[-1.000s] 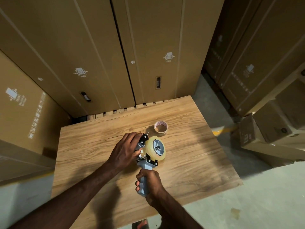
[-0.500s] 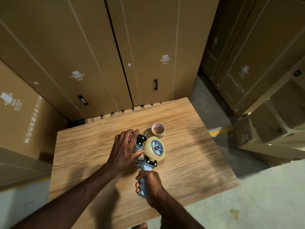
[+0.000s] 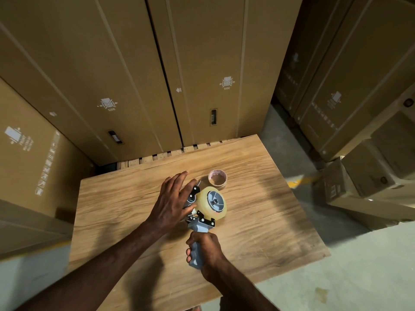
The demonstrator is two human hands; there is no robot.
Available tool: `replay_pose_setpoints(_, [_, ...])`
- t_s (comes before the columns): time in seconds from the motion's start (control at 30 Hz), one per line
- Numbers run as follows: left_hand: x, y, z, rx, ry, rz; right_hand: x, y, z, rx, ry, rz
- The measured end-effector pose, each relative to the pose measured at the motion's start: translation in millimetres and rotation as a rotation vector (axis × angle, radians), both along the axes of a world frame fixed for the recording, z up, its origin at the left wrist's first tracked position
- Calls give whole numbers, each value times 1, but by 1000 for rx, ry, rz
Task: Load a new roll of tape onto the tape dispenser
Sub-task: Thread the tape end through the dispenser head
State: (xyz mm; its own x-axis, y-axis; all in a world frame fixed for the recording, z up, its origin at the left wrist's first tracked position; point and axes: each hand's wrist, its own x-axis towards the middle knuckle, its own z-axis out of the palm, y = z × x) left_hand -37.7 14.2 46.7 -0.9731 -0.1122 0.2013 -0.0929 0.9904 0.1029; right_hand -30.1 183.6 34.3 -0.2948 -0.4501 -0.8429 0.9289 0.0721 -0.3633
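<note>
From the head view, the right hand has its fingers curled tight around the grey handle of the tape dispenser. The left hand has straight, spread fingers lying flat over the dispenser's front end. A second ago those fingers were bent around it. The new tape roll sits on the dispenser's wheel, over the tabletop. An empty core lies just behind.

The word "SIDE" is showing in white under handling symbols on two tall brown cardboard cartons; other print is remaining illegible.
</note>
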Motion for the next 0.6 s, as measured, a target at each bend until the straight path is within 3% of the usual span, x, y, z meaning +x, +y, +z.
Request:
replay_pose_setpoints(0.27, [-6, -2, 1, -89, -105, -140, 1, -2, -3, 23, -3, 11])
replay_pose_setpoints(0.6, [-11, -6, 2, -169, -74, -232, -2, -4, 1, 15, -7, 25])
